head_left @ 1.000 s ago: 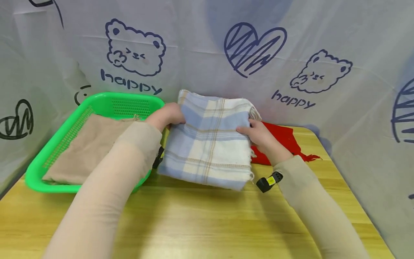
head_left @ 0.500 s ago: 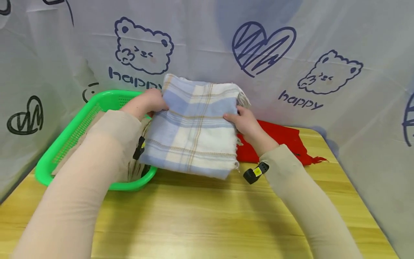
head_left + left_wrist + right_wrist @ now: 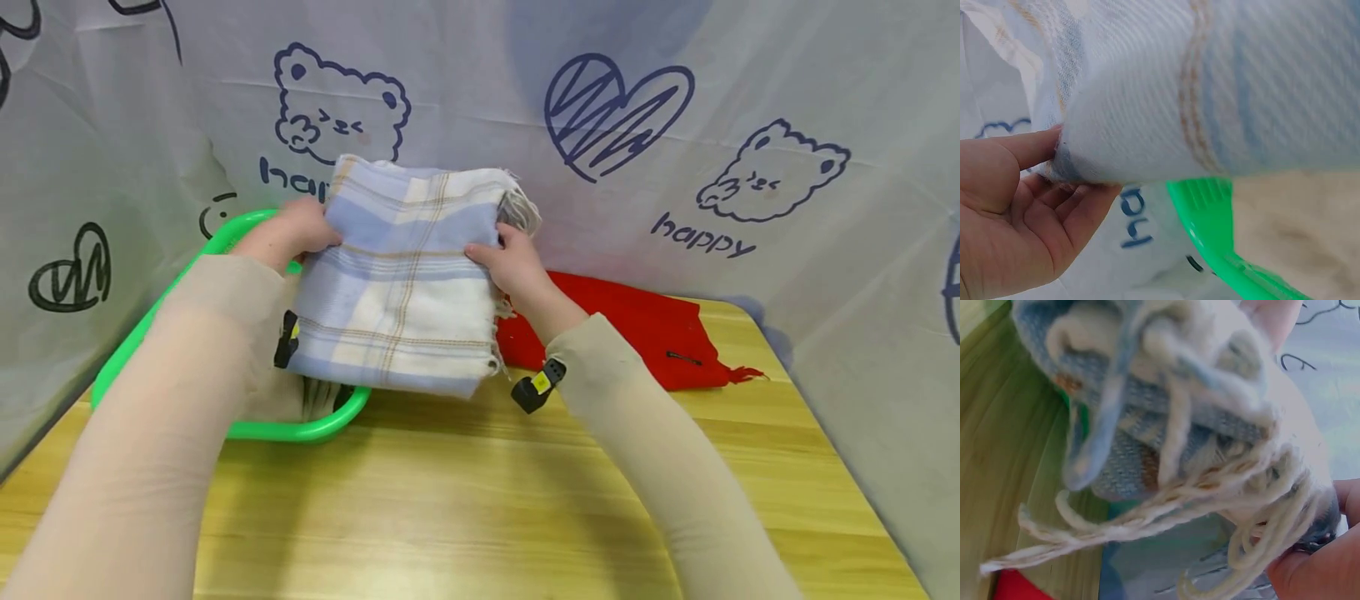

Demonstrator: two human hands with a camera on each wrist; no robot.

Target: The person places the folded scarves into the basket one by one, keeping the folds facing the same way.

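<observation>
A folded blue-and-white plaid scarf (image 3: pixel 408 283) with fringe along its right side is held up off the table, partly over the green basket (image 3: pixel 300 432). My left hand (image 3: pixel 296 229) pinches its left edge, thumb on the near face; in the left wrist view the fingers curl behind the cloth. On the right edge, near the fringe, my right hand (image 3: pixel 525 271) grips with the thumb in front. The right wrist view has the loose fringe (image 3: pixel 1147 519) hanging close up. Inside the basket lies a folded beige cloth (image 3: pixel 270 396), mostly hidden by the scarf and my left arm.
A red fringed scarf (image 3: pixel 630 321) lies folded at the back right of the wooden table (image 3: pixel 450 500), with a small dark mark on it. White curtains (image 3: pixel 480 100) with drawn bears and hearts stand behind and at both sides.
Both hands have carried the plaid scarf left and upward, from beside the basket to partly over it. More of the red scarf shows now, and less of the beige cloth.
</observation>
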